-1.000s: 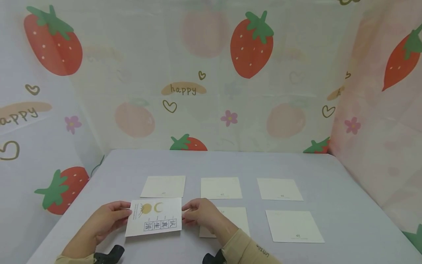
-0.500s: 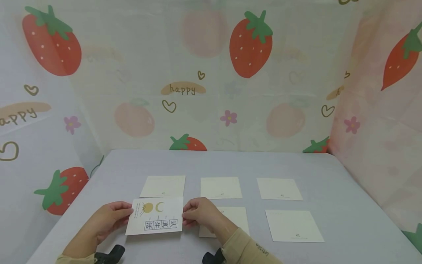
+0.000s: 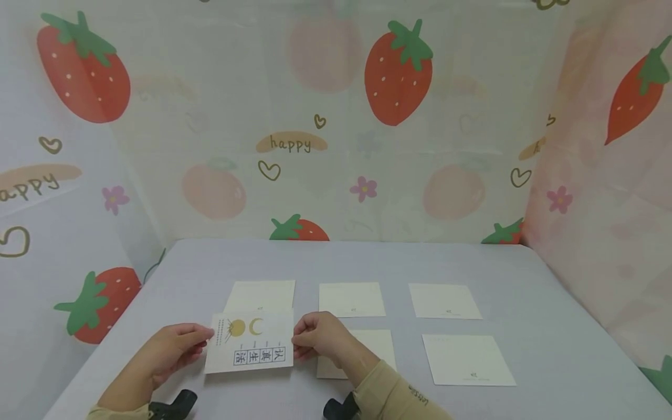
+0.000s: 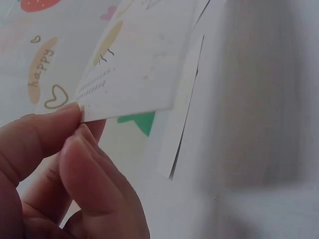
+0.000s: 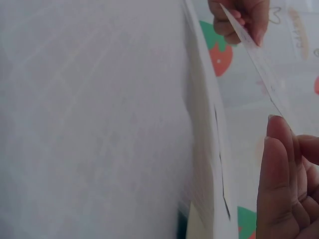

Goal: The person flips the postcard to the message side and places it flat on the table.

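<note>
A white printed card (image 3: 251, 344) with a yellow sun, a crescent moon and a row of boxed characters is held up between both hands, its print turned sideways. My left hand (image 3: 175, 353) pinches the card's left edge between thumb and fingers; the left wrist view shows the thumb and fingertips (image 4: 70, 117) at one corner. At the right edge, my right hand (image 3: 328, 344) pinches it the same way. In the right wrist view the card (image 5: 259, 64) appears nearly edge-on, raised off the table. It overlaps the blank card (image 3: 262, 294) behind it in the head view.
More cream cards lie face down on the white table (image 3: 567, 350): a back-middle card (image 3: 352, 298), a back-right card (image 3: 446, 300), a front-right card (image 3: 469, 361), and a front-middle card (image 3: 375, 347) partly hidden by my right hand. A strawberry-print curtain (image 3: 336, 175) encloses the table.
The printed card has shifted slightly right and up, both hands moving with it and keeping their pinch. It now covers a bit more of the card behind. The other cards stay in place.
</note>
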A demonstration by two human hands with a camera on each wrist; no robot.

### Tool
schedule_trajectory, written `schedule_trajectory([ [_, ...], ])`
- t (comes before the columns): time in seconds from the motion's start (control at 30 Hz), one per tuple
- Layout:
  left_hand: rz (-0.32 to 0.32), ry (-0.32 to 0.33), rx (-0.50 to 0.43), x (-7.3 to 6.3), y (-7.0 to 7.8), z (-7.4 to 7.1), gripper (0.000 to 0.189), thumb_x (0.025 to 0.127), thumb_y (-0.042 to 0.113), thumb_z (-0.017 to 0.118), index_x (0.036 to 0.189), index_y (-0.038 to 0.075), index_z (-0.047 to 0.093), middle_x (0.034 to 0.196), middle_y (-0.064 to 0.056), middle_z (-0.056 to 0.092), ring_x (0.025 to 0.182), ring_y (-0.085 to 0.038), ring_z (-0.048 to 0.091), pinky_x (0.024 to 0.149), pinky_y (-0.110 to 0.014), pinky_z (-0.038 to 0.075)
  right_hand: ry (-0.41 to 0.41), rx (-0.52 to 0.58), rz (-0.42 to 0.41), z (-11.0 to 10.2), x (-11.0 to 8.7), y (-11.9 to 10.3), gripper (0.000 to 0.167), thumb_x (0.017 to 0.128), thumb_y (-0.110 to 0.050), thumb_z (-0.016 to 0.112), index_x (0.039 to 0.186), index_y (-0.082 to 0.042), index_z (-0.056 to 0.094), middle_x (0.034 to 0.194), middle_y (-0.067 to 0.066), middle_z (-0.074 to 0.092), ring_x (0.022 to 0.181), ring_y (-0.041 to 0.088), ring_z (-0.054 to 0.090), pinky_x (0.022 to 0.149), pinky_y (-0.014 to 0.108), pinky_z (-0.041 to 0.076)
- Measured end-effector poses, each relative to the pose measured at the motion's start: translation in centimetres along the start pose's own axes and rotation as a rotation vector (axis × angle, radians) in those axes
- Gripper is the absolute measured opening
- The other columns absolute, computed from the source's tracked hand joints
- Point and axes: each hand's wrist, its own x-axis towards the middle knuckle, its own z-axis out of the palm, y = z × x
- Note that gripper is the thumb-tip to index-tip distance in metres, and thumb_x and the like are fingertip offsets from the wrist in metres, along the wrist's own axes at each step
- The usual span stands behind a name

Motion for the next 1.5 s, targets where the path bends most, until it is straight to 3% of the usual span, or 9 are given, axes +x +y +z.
schedule_trajectory([
  [0.33, 0.016, -0.052, -0.009, -0.17, 0.05, 0.15, 0.035, 0.083, 0.022, 0.067, 0.109, -0.002, 0.062, 0.094, -0.007, 0.064, 0.079, -0.018, 0.057, 0.074, -0.03, 0.053, 0.021, 0.002, 0.007, -0.31, 0.07, -0.12, 0.006, 0.081, -0.002, 0.064, 0.077, -0.004, 0.06, 0.068, 0.006, 0.063, 0.058, 0.017, 0.063, 0.054, 0.03, 0.055],
  [0.6, 0.027, -0.041, -0.018, -0.26, 0.02, 0.11, 0.03, 0.085, 0.02, 0.065, 0.106, -0.001, 0.063, 0.091, -0.007, 0.064, 0.077, -0.019, 0.058, 0.073, -0.03, 0.053, 0.017, 0.004, -0.005, -0.63, 0.14, -0.25, 0.004, 0.081, -0.004, 0.064, 0.079, -0.002, 0.061, 0.068, 0.005, 0.062, 0.058, 0.016, 0.062, 0.055, 0.029, 0.055],
  [0.93, 0.048, -0.048, -0.049, -0.16, -0.19, -0.17, 0.042, 0.081, 0.024, 0.069, 0.111, -0.004, 0.061, 0.089, -0.007, 0.064, 0.078, -0.018, 0.058, 0.072, -0.031, 0.054, 0.045, -0.027, -0.014, -0.73, 0.04, -0.37, 0.004, 0.081, -0.006, 0.066, 0.079, -0.003, 0.064, 0.069, 0.003, 0.06, 0.057, 0.013, 0.057, 0.055, 0.027, 0.054],
  [1.13, 0.039, -0.05, -0.073, -0.32, -0.03, -0.12, 0.038, 0.081, 0.022, 0.069, 0.11, -0.004, 0.062, 0.09, -0.007, 0.064, 0.079, -0.018, 0.06, 0.074, -0.033, 0.054, 0.044, 0.025, 0.009, -0.68, -0.02, -0.48, 0.004, 0.081, -0.005, 0.065, 0.078, -0.002, 0.064, 0.063, 0.005, 0.061, 0.05, 0.012, 0.056, 0.051, 0.027, 0.053],
  [1.5, 0.057, -0.055, -0.121, -0.47, -0.15, -0.01, 0.034, 0.082, 0.019, 0.068, 0.107, -0.004, 0.063, 0.092, -0.008, 0.066, 0.082, -0.018, 0.062, 0.074, -0.033, 0.054, -0.021, 0.11, 0.008, -0.73, -0.1, -0.47, 0.007, 0.084, -0.007, 0.062, 0.084, 0.0, 0.064, 0.076, 0.011, 0.069, 0.066, 0.018, 0.067, 0.06, 0.032, 0.056],
])
